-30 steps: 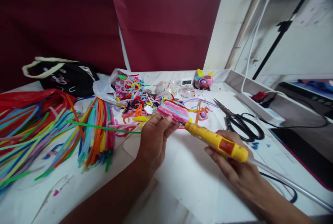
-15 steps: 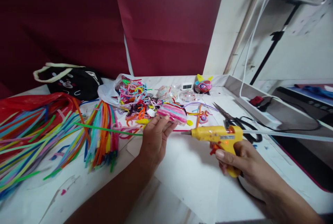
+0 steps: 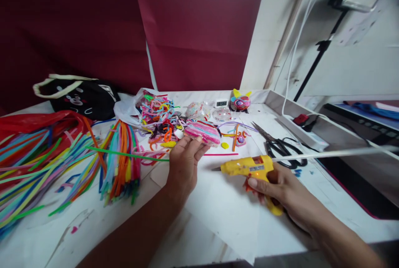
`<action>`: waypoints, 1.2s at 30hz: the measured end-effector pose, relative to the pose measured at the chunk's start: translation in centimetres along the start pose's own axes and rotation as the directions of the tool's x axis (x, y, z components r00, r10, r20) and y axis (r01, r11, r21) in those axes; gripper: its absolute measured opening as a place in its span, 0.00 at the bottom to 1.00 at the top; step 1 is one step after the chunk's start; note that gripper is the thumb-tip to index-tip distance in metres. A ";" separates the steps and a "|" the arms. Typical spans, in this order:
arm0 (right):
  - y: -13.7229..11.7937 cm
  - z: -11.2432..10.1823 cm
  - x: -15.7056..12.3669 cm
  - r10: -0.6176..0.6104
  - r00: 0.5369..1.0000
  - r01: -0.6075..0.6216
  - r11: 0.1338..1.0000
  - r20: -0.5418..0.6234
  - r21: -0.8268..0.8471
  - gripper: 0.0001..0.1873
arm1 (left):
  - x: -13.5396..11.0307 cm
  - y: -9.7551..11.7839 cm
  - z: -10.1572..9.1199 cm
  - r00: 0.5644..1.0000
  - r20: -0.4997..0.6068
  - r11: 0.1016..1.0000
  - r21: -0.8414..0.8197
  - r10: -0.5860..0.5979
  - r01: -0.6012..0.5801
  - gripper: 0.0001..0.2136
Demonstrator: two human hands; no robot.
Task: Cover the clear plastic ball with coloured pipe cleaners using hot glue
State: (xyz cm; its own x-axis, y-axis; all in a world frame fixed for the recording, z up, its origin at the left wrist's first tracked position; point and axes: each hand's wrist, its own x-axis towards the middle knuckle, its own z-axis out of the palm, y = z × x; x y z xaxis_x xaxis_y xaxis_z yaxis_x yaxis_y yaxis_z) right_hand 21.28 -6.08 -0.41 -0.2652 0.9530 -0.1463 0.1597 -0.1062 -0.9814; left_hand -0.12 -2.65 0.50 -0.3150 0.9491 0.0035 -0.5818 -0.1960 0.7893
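Note:
My left hand (image 3: 185, 160) pinches the near edge of a flat piece striped in pink, white and blue fuzzy pipe cleaner (image 3: 204, 132), raised over the table. A yellow hot glue gun (image 3: 247, 166) is gripped in my right hand (image 3: 276, 185), its nozzle pointing left and tilted slightly down, below and right of the striped piece. From its back runs a long pale glue stick (image 3: 330, 154), and a small orange light glows on its side. Beneath both hands lies white paper (image 3: 224, 210). A red pipe cleaner (image 3: 221, 154) rests behind the nozzle.
Bundled pipe cleaners (image 3: 121, 164) and a red plastic bag (image 3: 37, 120) spread across the left. Black scissors (image 3: 277, 145) lie at right, before a power strip (image 3: 304, 133). At the back stand a black bag (image 3: 84, 97), a small clock (image 3: 221, 103) and a colourful eared figure (image 3: 240, 101).
The glue gun has tipped nozzle-down and shifted left and slightly lower with my right hand. My left hand still holds the striped piece in nearly the same place. The whole view has shifted slightly.

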 end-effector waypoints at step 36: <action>-2.8 6.5 5.2 -0.723 0.682 0.550 0.606 -0.110 -0.575 0.05 | -1.2 -0.7 0.7 0.997 0.073 0.996 0.089 0.026 -0.032 0.09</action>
State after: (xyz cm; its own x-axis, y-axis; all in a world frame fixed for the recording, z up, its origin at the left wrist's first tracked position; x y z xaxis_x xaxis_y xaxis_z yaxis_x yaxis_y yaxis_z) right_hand 13.29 -2.66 0.81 -0.1921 0.7577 0.6237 0.4975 0.6230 -0.6036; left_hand 1.15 -3.45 0.33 -0.2744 0.9592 0.0683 -0.5025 -0.2036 0.8403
